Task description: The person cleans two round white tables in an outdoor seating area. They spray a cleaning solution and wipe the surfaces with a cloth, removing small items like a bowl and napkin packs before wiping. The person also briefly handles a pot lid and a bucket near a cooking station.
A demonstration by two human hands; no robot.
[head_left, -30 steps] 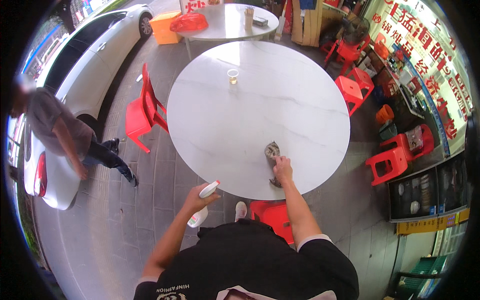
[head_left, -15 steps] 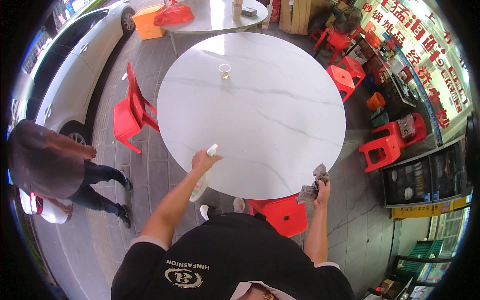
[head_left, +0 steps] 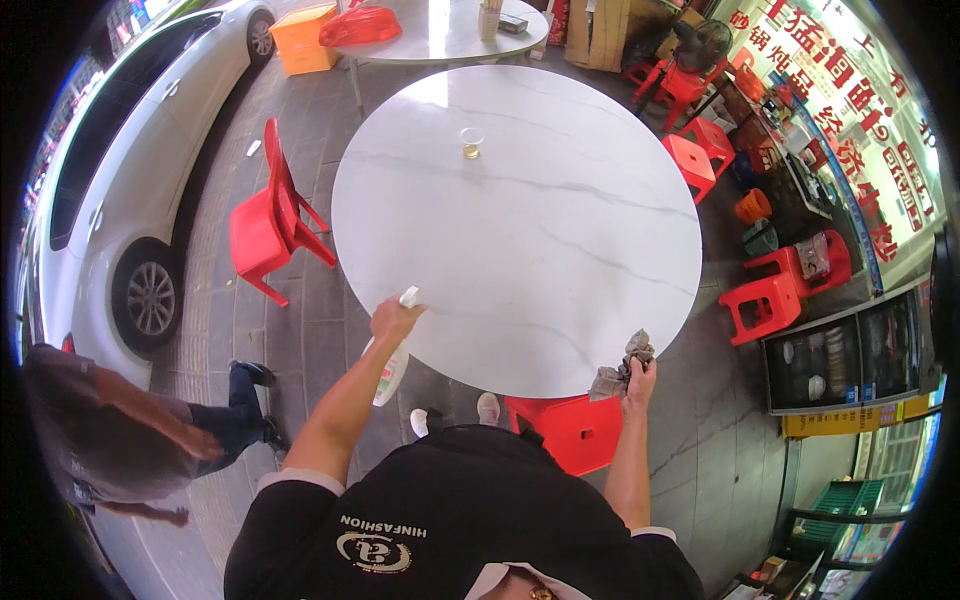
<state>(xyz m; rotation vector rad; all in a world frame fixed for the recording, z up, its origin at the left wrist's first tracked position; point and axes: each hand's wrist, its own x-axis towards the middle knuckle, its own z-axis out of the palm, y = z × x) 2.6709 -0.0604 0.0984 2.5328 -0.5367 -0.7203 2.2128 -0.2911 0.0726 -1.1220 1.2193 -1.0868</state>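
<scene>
Since half a second ago, left hand (head_left: pixel 392 320) has pushed the white spray bottle (head_left: pixel 392 362) closer to the round marble-look table (head_left: pixel 520 230), nozzle over its rim. Right hand (head_left: pixel 638 380) grips a crumpled grey rag (head_left: pixel 622 366) at the near edge. Clear glass (head_left: pixel 471 142) sits far side; red plastic stool (head_left: pixel 565 428) below.

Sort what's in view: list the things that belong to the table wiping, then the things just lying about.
In use:
left hand holding white spray bottle
right hand holding crumpled grey cloth
round white marble-look table

Lying about:
clear glass of yellowish drink
red plastic chair
red plastic stools
white car
</scene>
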